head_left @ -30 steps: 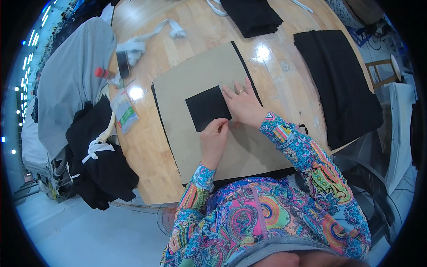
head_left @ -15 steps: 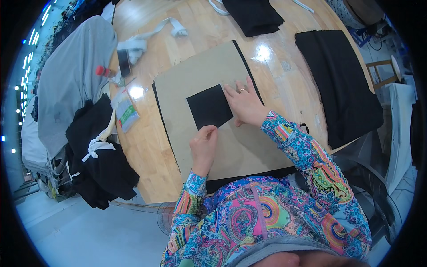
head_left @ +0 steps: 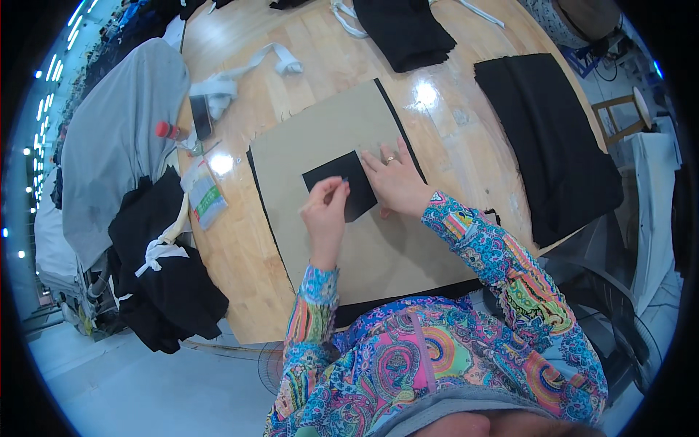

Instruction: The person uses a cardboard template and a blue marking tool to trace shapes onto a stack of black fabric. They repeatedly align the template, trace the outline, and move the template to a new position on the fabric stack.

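Observation:
A beige board (head_left: 291,240) lies on black fabric, whose dark edges (head_left: 387,105) show along its sides. In the board's middle is a black square area (head_left: 360,197); I cannot tell whether it is an opening or a piece laid on top. My left hand (head_left: 324,215) is pinched above this black area, with something tiny and dark at its fingertips that I cannot make out. My right hand (head_left: 397,182) lies flat with fingers spread, pressing on the board beside the square's right edge.
Folded black fabric (head_left: 550,138) lies at the right, another black bundle (head_left: 408,33) at the far side. Left on the wooden table (head_left: 251,306) are a phone (head_left: 201,116), a red-capped bottle (head_left: 166,130), a plastic packet (head_left: 207,197) and white strips (head_left: 215,89). Black cloth (head_left: 164,291) hangs at the left edge.
My left hand has moved up and away from the square's lower edge to above its middle, still pinched. My right hand stays flat beside the square.

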{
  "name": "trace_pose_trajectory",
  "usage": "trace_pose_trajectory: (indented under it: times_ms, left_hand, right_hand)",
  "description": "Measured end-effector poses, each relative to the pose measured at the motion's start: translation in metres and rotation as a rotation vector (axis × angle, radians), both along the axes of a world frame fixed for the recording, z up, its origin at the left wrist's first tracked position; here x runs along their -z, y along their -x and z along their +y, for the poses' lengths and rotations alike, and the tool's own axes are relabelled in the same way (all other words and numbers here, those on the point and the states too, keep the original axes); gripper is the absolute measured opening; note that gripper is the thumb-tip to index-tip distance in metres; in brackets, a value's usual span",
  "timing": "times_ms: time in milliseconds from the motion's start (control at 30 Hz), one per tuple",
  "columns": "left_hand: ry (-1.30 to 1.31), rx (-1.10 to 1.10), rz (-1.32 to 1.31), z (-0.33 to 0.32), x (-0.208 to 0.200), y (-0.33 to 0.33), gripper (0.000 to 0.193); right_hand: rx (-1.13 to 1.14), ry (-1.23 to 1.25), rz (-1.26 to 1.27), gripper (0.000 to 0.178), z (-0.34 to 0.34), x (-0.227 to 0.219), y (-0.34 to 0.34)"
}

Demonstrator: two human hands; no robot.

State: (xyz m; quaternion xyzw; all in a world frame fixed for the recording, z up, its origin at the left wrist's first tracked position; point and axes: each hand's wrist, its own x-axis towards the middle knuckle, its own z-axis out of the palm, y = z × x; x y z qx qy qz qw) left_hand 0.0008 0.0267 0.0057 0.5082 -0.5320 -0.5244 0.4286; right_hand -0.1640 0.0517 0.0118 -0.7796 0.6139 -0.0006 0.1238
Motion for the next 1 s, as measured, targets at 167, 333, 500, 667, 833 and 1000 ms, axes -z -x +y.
trace_pose_trajectory:
  times_ms: [167, 333, 500, 667, 833, 1000]
  left_hand:
    - [0.141, 0.027, -0.248, -0.034, 0.020, 0.026, 0.014]
    - [0.191, 0.017, -0.366, -0.038, 0.019, 0.036, 0.017]
    - [0.200, 0.009, -0.387, -0.038, 0.019, 0.035, 0.017]
    - [0.221, 0.030, -0.440, -0.040, 0.020, 0.038, 0.017]
    - [0.315, 0.081, -0.527, -0.044, 0.023, 0.036, 0.018]
    - [0.380, 0.126, -0.625, -0.049, 0.025, 0.036, 0.017]
  right_hand:
    - [0.004, -0.007, 0.010, 0.101, 0.000, 0.000, 0.002]
    - [0.010, 0.008, 0.018, 0.099, 0.001, 0.001, 0.003]
    - [-0.005, -0.003, 0.006, 0.099, 0.001, 0.001, 0.002]
    - [-0.006, -0.003, 0.022, 0.099, 0.002, 0.001, 0.004]
    - [-0.006, 0.002, 0.026, 0.100, 0.001, -0.002, 0.003]
    - [-0.001, -0.012, 0.011, 0.100, 0.002, 0.000, 0.003]
